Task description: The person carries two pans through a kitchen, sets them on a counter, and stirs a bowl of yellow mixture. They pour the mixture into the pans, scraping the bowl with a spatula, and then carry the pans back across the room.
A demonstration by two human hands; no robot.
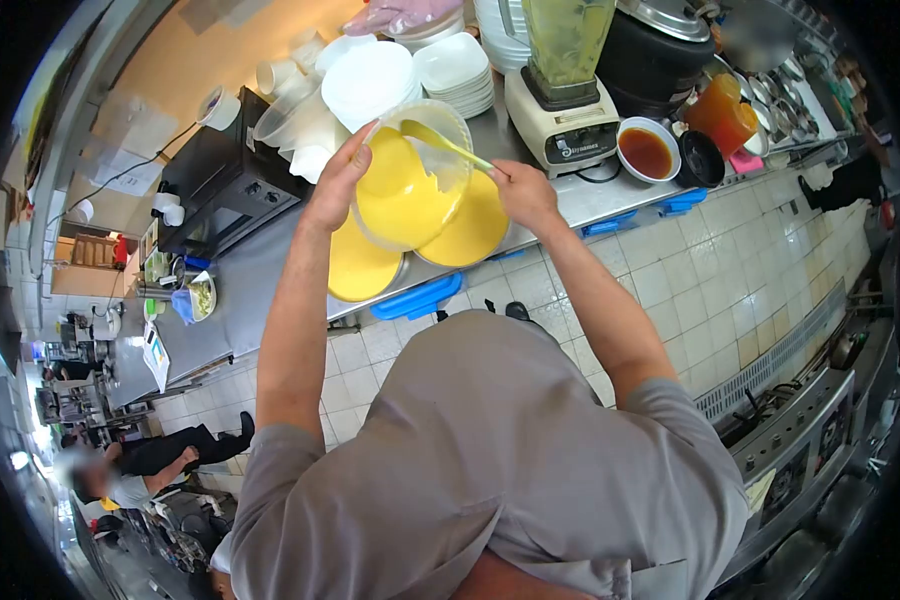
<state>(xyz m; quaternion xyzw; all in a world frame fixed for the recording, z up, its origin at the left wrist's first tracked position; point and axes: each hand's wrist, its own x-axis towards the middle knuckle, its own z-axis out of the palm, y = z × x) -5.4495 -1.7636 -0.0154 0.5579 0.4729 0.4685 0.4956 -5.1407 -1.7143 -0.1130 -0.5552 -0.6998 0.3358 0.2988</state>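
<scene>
My left hand (340,188) is closed on the side of a clear plastic tub (456,122), tilted, with thick yellow mixture inside and smeared on its wall. In my right hand (525,193) is the handle of a yellow-coated spoon (444,143), its head inside the tub near the rim. Below the tub, two round containers filled level with the same yellow mixture stand side by side on the steel counter. The left round container (362,268) and the right round container (475,228) are both partly hidden by the tub.
Behind are stacked white plates (370,82), square dishes (455,70) and a blender (565,115) holding green residue. A bowl of reddish-brown liquid (646,152) and a black bowl (701,160) stand right. A black microwave (232,185) sits left. Other people are at the far left and right.
</scene>
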